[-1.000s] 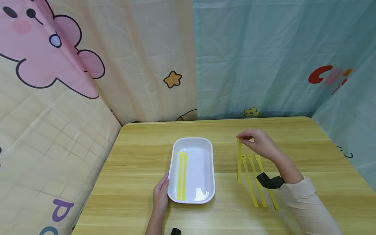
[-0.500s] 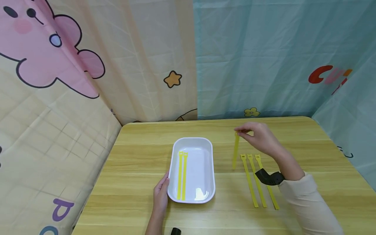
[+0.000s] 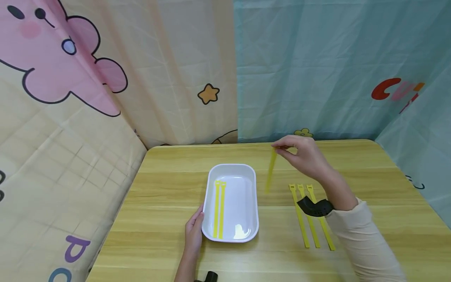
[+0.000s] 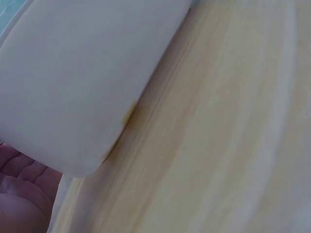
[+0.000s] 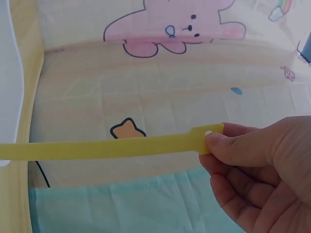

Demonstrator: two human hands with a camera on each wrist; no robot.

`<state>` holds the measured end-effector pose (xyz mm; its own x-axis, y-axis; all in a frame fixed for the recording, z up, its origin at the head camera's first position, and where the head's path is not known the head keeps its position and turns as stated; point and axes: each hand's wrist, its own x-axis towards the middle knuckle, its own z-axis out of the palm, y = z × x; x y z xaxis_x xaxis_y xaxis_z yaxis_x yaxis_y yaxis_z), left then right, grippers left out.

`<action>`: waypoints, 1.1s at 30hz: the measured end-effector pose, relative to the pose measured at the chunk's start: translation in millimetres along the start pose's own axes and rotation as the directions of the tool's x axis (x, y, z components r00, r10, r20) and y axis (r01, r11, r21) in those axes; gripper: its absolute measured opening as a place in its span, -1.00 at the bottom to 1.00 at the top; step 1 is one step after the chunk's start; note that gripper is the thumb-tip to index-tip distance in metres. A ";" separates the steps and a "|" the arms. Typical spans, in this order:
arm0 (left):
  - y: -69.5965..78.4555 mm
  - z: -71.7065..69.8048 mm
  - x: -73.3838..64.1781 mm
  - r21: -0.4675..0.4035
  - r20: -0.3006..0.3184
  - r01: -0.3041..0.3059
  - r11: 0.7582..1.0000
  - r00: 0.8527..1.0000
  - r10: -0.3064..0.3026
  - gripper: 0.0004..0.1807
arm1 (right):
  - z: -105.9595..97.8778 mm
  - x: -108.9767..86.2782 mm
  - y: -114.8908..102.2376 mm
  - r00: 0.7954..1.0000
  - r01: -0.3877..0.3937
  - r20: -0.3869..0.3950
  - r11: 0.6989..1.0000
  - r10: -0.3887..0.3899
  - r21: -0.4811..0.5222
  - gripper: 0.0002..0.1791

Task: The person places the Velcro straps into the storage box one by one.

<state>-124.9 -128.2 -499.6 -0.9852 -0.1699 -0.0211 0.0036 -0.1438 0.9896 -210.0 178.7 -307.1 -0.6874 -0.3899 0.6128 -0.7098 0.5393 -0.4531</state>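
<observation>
My right hand (image 3: 299, 154) pinches a yellow hook-and-loop cable tie (image 3: 271, 168) by its wide slotted head, thumb against fingers. The strap hangs down above the table, between the white tray (image 3: 257, 203) and the loose ties. In the right wrist view the held tie (image 5: 112, 149) stretches leftward from the thumb and fingers. My left hand (image 3: 193, 233) holds the tray's left side, thumb at the rim. The left wrist view shows part of the left palm (image 4: 24, 194) beside the tray's outer wall (image 4: 82, 82). Two yellow ties (image 3: 219, 211) lie side by side along the tray's left.
Three more yellow cable ties (image 3: 299, 217) lie in a row right of the tray, partly under the right forearm in view. They rest on a wood-grain table (image 3: 169, 176). A printed curtain (image 3: 176, 78) hangs along its back and sides. Each wrist carries a black camera mount (image 3: 315, 206).
My right hand has risen and moved left with its tie, which has swung clear of the row of loose ties. The left hand and tray have kept their place.
</observation>
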 end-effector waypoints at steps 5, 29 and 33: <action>-0.7 0.5 0.4 -0.011 0.008 -0.009 1.000 1.000 0.009 -0.60 | 6.3 1.6 -4.6 0.998 0.000 -0.056 0.999 0.003 0.054 -0.75; 3.1 0.9 -1.3 0.010 -0.005 0.029 1.000 1.000 -0.029 -0.61 | 56.5 -10.2 -21.9 0.999 -0.016 0.050 0.963 0.003 0.268 -0.79; 4.0 1.4 -1.2 0.020 -0.008 0.031 0.999 0.999 -0.031 -0.60 | 63.8 -13.2 -26.0 0.997 -0.042 0.069 0.955 0.023 0.294 -0.79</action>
<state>-123.9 -127.2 -495.5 -0.9834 -0.1734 -0.0528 -0.0304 -0.1292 0.9912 -192.2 122.2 -344.7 -0.7122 -0.4283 0.5562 -0.6942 0.3121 -0.6486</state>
